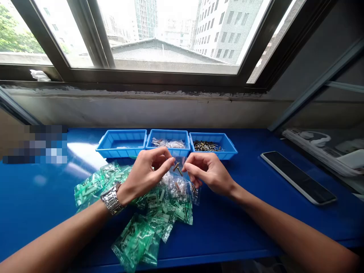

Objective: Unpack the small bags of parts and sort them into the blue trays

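Between my two hands hangs a small clear plastic bag [178, 169] with a couple of brass-coloured screws inside. My left hand [152, 167], with a metal watch [112, 198] on its wrist, pinches the bag's left edge between thumb and finger. My right hand [209, 171] has its fingertips closed at the bag's right edge. Below the hands lie several clear bags of screws [178, 186] and a spread pile of green-tinted bags [136, 239] holding pale pieces and screws.
Three blue bins stand in a row behind my hands: the left bin [122, 151] looks nearly bare, the middle bin [170, 132] holds clear bags, the right bin [230, 151] loose screws. A phone [297, 177] lies on the blue table [241, 235] at right, beside a white tray [315, 151].
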Demonstrator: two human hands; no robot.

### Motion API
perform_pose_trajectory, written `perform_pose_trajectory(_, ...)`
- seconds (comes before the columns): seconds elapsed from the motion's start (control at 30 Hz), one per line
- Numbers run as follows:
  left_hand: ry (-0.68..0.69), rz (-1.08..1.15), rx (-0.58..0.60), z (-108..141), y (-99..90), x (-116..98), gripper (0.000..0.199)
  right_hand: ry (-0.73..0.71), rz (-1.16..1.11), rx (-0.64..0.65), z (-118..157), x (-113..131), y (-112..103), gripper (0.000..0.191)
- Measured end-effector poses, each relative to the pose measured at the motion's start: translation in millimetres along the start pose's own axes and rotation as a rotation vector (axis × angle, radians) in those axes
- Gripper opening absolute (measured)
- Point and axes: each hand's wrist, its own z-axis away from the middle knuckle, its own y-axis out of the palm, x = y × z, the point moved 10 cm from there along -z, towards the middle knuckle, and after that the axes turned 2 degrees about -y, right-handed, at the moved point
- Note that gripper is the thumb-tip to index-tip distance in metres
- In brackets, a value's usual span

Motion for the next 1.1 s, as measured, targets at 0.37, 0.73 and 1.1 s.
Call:
perform_pose_trajectory(0.37,-0.083,0.103,-0.149,-4.0,-17.5,15.3,0.028,0.168,-0.336,-0.137,-14.5,-23.4,-13.1,0.032)
perform_pose_trajectory(0.73,-0.024,0.010,-0.107,-4.3,-14.7,8.0,0.028,0.005,0.774,0.334,5.7,19.4,-3.9,0.024)
perform_pose_trajectory(1.1,-0.002,-0.038,-0.082,-4.2,-10.9,9.4,0.026,0.098,1.137,0.485,19.0,12.7,7.6,0.043)
